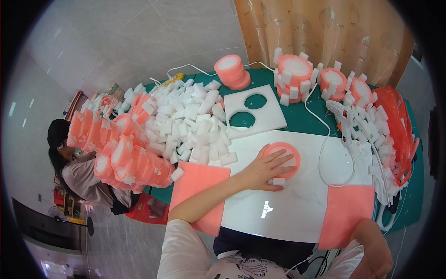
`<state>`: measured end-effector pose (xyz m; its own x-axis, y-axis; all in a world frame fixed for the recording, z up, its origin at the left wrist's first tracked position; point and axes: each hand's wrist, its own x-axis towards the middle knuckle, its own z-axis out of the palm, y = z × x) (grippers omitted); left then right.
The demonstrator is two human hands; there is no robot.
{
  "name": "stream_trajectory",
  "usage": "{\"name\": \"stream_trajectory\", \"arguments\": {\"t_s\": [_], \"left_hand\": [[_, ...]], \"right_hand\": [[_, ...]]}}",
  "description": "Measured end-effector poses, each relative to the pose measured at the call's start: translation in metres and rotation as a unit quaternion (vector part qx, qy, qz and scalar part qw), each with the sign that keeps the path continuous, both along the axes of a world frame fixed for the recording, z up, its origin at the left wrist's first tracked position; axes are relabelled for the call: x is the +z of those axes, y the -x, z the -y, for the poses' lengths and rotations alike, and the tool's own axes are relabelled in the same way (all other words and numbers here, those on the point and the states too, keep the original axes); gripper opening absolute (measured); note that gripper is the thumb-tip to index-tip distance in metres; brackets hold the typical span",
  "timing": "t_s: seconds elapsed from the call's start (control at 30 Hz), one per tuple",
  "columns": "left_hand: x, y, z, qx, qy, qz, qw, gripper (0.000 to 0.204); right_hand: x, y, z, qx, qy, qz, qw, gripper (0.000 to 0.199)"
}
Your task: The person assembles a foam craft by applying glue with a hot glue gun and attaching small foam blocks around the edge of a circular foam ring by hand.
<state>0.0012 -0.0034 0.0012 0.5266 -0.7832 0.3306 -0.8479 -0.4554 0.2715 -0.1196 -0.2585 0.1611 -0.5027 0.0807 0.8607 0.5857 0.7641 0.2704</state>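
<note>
My left hand [272, 168] reaches across the white board [260, 209] and lies palm down over a round foam piece [296, 157] with a pink rim. Its spread fingers span the top of the piece. By the thumb, at the near edge of the rim, sits a small white foam block [278, 182]. On the right, my bent right arm [369, 242] runs down past the picture's lower edge, and its hand is out of view. A white glue gun [341, 118] with a looping cable lies on the far right of the board.
To the left, white foam blocks [186, 118] are heaped beside stacked pink foam rings [134, 162]. A white sheet with two holes [272, 109] lies beyond the board. Block-studded round pieces [293, 74] stand behind. Pink sheets [348, 209] flank the board. A person [83, 176] sits at left.
</note>
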Motion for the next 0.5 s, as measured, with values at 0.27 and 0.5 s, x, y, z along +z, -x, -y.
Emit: {"name": "stream_trajectory", "arguments": {"t_s": [0.27,0.5], "left_hand": [[0.001,0.001,-0.001,0.004,-0.001,-0.004,1.0,0.064],[0.0,0.001,-0.002,0.005,-0.001,-0.004,1.0,0.063]], "right_hand": [[-0.006,0.015,0.009,-0.019,0.063,-0.04,0.997,0.06],[-0.013,0.03,0.022,-0.035,0.116,-0.076,0.99,0.061]]}}
